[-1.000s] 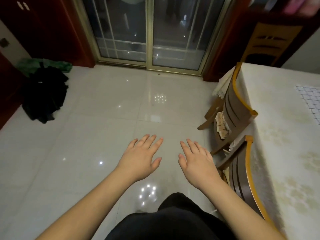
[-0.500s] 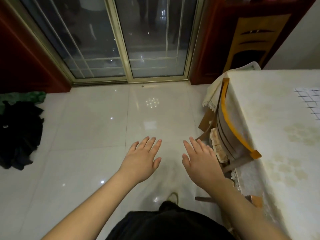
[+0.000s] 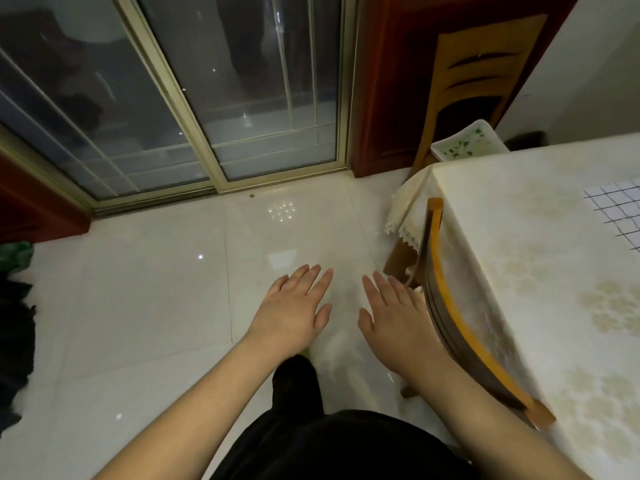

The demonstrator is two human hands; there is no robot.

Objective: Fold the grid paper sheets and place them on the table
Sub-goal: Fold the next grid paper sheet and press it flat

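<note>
A white sheet of grid paper (image 3: 616, 211) lies flat on the table (image 3: 512, 244) at the right edge of view, partly cut off by the frame. The table carries a cream patterned cloth. My left hand (image 3: 294, 311) and my right hand (image 3: 393, 318) are held out side by side over the floor, palms down, fingers straight, holding nothing. Both are well left of the paper, with a chair between them and the table.
A wooden chair (image 3: 460, 320) is pushed in against the table's near side, close to my right hand. Sliding glass doors (image 3: 214, 98) stand ahead, another chair (image 3: 474, 81) at the far end. Dark clothing (image 3: 14, 334) lies on the tiled floor at left.
The view has swung right and moved forward towards the doors; the table and grid paper show larger. Both hands keep the same flat, spread pose in front of me.
</note>
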